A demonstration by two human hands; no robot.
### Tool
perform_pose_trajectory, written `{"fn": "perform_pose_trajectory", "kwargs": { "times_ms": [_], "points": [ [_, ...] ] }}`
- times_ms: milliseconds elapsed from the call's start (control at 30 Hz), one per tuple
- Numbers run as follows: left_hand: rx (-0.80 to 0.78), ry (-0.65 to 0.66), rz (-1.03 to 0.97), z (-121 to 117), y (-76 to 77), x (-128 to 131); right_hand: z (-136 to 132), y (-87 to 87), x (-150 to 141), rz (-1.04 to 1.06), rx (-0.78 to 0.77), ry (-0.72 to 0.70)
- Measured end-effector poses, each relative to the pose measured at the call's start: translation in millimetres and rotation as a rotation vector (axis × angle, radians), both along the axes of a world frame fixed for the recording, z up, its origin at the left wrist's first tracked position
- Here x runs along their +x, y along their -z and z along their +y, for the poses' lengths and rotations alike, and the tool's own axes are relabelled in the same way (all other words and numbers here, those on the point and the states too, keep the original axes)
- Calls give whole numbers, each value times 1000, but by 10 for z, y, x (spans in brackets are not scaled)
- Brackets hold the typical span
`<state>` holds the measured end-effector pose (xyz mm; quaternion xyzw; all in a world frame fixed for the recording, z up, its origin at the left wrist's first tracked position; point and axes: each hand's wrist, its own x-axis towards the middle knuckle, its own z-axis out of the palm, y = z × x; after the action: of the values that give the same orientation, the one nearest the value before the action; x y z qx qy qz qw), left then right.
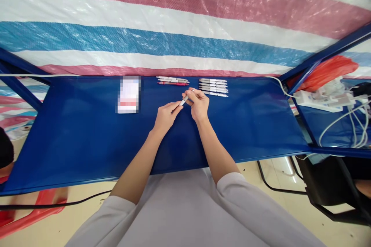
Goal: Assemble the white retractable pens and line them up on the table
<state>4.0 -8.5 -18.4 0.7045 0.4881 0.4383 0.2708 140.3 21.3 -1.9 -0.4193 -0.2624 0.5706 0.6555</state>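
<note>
Between my two hands I hold a white and grey pen (pixel 184 100), slanted up to the right above the blue table (pixel 121 142). My left hand (pixel 167 117) pinches its lower left end. The fingers of my right hand (pixel 198 104) close round its upper right end, partly hiding it. Just beyond my hands lies a small group of white pens (pixel 171 79), with a red pen (pixel 173 83) among them. To the right, several white and grey pens (pixel 213 86) lie side by side in a neat row.
A blurred-out white and red item (pixel 129 94) lies at the table's back left. Striped plastic sheeting (pixel 185 23) hangs behind. On the right are a blue frame post (pixel 307 73), a white power strip (pixel 321 100) with cables and a red bag (pixel 327 71). A red stool (pixel 37 208) stands lower left.
</note>
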Motion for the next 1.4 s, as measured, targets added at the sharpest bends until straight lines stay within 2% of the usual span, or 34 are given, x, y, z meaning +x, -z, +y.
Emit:
{"fn": "perform_pose_trajectory", "kwargs": {
  "times_ms": [100, 200, 267, 333, 467, 600, 733, 867, 1033, 1200, 1400],
  "points": [
    [37, -49, 5, 1, -6, 15, -14, -16, 0, -42, -7, -17],
    [-75, -84, -80, 1, -26, 26, -31, -34, 22, -85, 14, -70],
    [-201, -119, -238, 7, -56, 33, -50, -33, 41, -98, 24, -79],
    [-307, -144, -484, 22, -95, 43, -82, -16, 59, -125, 23, -75],
    [-426, -142, -941, 67, -186, 71, -184, 53, 78, -279, 44, -98],
    [-436, -171, -1171, 94, -261, 129, -295, 88, 94, -508, 107, -117],
    [-414, -252, -1328, 85, -289, 215, -350, 74, 109, -671, 152, -208],
    [-435, -266, -1369, 44, -283, 258, -324, 105, 113, -637, 147, -189],
    [-477, -201, -1301, 5, -263, 156, -290, 138, 111, -427, 140, -179],
    [-436, -281, -1236, 3, -193, 3, -313, 71, 101, -230, 75, -168],
    [-350, -294, -1075, -31, -137, -43, -296, 64, 84, -147, 30, -149]
  ]
}}
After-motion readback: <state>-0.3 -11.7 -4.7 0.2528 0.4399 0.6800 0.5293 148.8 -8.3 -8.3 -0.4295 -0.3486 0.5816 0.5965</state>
